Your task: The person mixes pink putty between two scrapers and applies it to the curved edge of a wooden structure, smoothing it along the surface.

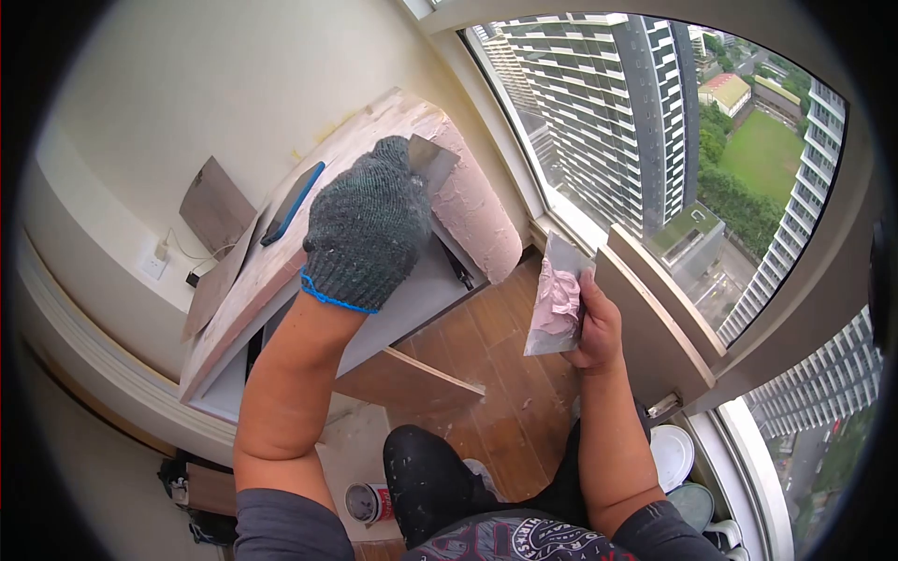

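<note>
My left hand (369, 220), in a dark grey knitted glove with a blue cuff, is closed round a putty knife. Its flat metal blade (433, 163) lies at the rounded edge of a furniture piece (482, 220), which is coated in rough pink filler. In my bare right hand (599, 323) is a thin grey metal plate (568, 251), gripped along its right side, apart from the furniture. A thick heap of pink putty (558, 301) sits on that plate. The glove hides the knife's handle and most of my left fingers.
A blue-edged flat object (294, 204) lies on the furniture's top, left of my glove. Thin panels (215, 204) lean by the wall socket (152, 265). Below stand a curved board (412, 379), an open can (363, 503) and white lids (672, 458). Windows rise at right.
</note>
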### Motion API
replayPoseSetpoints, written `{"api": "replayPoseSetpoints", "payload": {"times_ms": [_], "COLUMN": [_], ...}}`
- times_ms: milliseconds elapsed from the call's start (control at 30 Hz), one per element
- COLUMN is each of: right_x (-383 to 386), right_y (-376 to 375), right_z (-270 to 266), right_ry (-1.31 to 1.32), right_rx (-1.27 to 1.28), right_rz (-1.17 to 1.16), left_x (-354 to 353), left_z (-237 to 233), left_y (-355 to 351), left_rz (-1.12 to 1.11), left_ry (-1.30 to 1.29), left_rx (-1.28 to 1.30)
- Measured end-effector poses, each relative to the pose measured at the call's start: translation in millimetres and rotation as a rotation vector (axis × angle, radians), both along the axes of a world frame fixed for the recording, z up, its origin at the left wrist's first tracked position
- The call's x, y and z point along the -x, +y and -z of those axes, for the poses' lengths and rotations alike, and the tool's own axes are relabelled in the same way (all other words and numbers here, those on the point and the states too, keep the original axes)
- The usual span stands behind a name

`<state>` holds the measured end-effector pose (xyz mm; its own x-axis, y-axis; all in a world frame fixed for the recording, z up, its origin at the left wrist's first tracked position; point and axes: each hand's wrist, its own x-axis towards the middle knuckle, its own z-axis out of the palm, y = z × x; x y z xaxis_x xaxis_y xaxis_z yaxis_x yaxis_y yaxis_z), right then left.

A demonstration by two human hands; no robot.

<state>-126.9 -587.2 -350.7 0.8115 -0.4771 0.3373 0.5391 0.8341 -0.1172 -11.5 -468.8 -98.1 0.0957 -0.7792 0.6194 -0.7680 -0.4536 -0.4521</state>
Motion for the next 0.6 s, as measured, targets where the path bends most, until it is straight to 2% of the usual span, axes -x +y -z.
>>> {"api": "replayPoseSetpoints", "payload": {"times_ms": [100, 200, 233, 300, 400, 500, 600], "right_x": [1.8, 3.0, 3.3, 5.9, 9.0, 14.8, 18.6], "right_y": [1.2, -0.2, -1.4, -4.2, -9.3, -18.5, -25.4], "right_z": [-4.0, -7.7, -8.0, -9.4, -11.5, -6.4, -4.6], "right_ry": [0.027, 0.062, 0.079, 0.136, 0.242, 0.37, 0.474], "right_rx": [-0.004, 0.008, 0.022, 0.094, 0.253, 0.416, 0.59], "right_rz": [0.008, 0.031, 0.043, 0.103, 0.213, 0.295, 0.388], "left_x": [5.9, 29.0, 31.6, 33.6, 34.7, 49.8, 61.7], "left_z": [-19.3, -25.2, -20.2, -3.0, 37.1, 73.4, 108.0], "left_y": [-0.9, 6.4, 11.7, 27.8, 50.2, 65.8, 71.3], "left_rz": [0.015, 0.078, 0.136, 0.245, 0.2, 0.056, 0.071], "left_ry": [-0.058, 0.194, 0.348, 0.663, 1.029, 1.201, 1.065], "left_rx": [0.051, 0.216, 0.246, 0.306, 0.297, 0.349, 0.304]}}
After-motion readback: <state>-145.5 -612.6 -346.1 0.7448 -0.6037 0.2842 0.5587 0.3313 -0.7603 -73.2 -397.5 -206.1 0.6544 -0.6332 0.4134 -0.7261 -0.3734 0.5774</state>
